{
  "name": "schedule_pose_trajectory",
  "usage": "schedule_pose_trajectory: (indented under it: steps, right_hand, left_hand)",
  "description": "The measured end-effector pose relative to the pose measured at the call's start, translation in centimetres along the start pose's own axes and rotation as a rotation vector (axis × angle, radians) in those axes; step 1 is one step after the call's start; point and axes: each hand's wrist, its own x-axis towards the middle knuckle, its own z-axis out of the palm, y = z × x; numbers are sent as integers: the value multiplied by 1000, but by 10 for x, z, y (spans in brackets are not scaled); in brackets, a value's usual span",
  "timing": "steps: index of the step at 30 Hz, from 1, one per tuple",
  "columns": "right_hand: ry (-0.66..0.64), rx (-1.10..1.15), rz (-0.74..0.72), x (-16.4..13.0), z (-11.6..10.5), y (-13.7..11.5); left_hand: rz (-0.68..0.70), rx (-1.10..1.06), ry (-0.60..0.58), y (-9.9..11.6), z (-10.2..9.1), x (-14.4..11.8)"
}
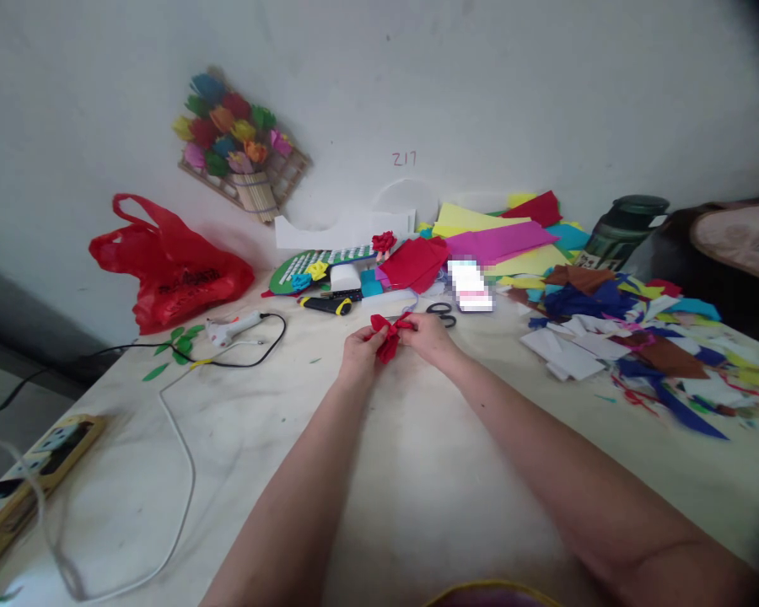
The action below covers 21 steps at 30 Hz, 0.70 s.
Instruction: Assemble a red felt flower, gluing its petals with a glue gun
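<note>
Nearest the camera, two bare forearms reach out over the pale, scuffed table top [417, 472], and at their far ends the left hand [359, 352] and the right hand [428, 337] meet over the middle of the table. Both hands pinch a small crumpled piece of red paper [389, 337] between them, the left gripping its lower left side and the right closed on its upper right edge, so that the paper is held just above the table surface. To the left, a white cable [183, 455] loops across the table toward a yellow power strip [31, 472] at the table's edge. Just beyond the hands lies a pair of black-handled scissors [441, 312], and beside those, to the left, a yellow and black utility knife [329, 303]. Further left, a white glue gun [234, 327] with a black cord rests near a few green paper leaves [178, 341]. To the right spreads a heap of mixed paper scraps [645, 346], white, blue, brown and yellow. Behind them stand stacked coloured paper sheets [487, 240] and a dark green jar [626, 228]. A red plastic bag [170, 270] sits at far left against the wall, where a bouquet of coloured paper flowers [234, 139] hangs.
</note>
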Motion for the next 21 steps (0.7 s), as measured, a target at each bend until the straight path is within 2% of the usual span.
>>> schedule_pose_trajectory:
  steps: [2,6,13,18,21]
  right_hand:
    - [6,-84,4,-2,-1,-3]
    - [46,-406,-33,-11,-2,-14]
    - [56,-735,-313,-24,0,-22]
    - [114,-759,-433,-26,1,-21]
    - [178,-665,-395,-24,4,-16]
  left_hand:
    - [-1,-11,3,0,0,-1]
    - [-17,-37,19,1,4,-3]
    - [-19,-65,94,4,15,-9]
    - [-22,-64,97,6,17,-9]
    - [11,-69,98,5,15,-7]
